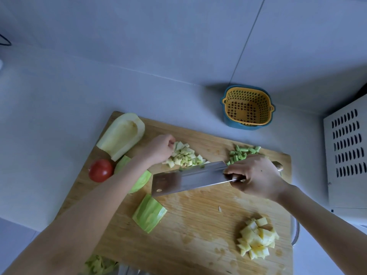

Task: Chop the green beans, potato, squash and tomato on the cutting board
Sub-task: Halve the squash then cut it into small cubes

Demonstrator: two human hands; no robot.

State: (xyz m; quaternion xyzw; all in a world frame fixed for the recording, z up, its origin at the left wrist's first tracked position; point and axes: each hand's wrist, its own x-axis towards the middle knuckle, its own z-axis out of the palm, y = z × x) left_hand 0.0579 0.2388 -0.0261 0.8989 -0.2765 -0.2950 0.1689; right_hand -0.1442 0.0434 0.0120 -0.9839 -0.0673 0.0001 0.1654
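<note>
A: Hands?

B: Right hand (256, 175) is wrapped around the cleaver (188, 178) handle, thumb on the blade's side. The blade lies tilted, its edge at the near side of the diced squash (184, 155). Left hand (158, 148) has its fingers curled and touches the far-left edge of that pile. Can't tell if it pinches a piece or just braces the pile.

A: What's done?

B: Judging by the piles, green beans (243, 153) are in short bits at the far right of the cutting board (198, 225), just behind the right hand. Potato (257, 242) is cubed, heaped at the near right corner. Squash is partly done, with one diced pile mid-board.

A: Left?

B: Squash half (121, 135), seeds scooped, cut side up, sits at the far left corner. There are two skin-up squash chunks: one (149, 213) near the board's middle, one (139, 181) partly under the left forearm. Tomato (100, 170) is whole and uncut at the left edge, beside the squash half.

A: Progress?

B: Roughly halfway, I'd say. Two of four are finished, the third is in hand.

A: Off-board?

B: A yellow strainer basket (247, 107) in a blue tub on the counter behind, nothing in it. Peelings (97, 266) at the bottom edge.
</note>
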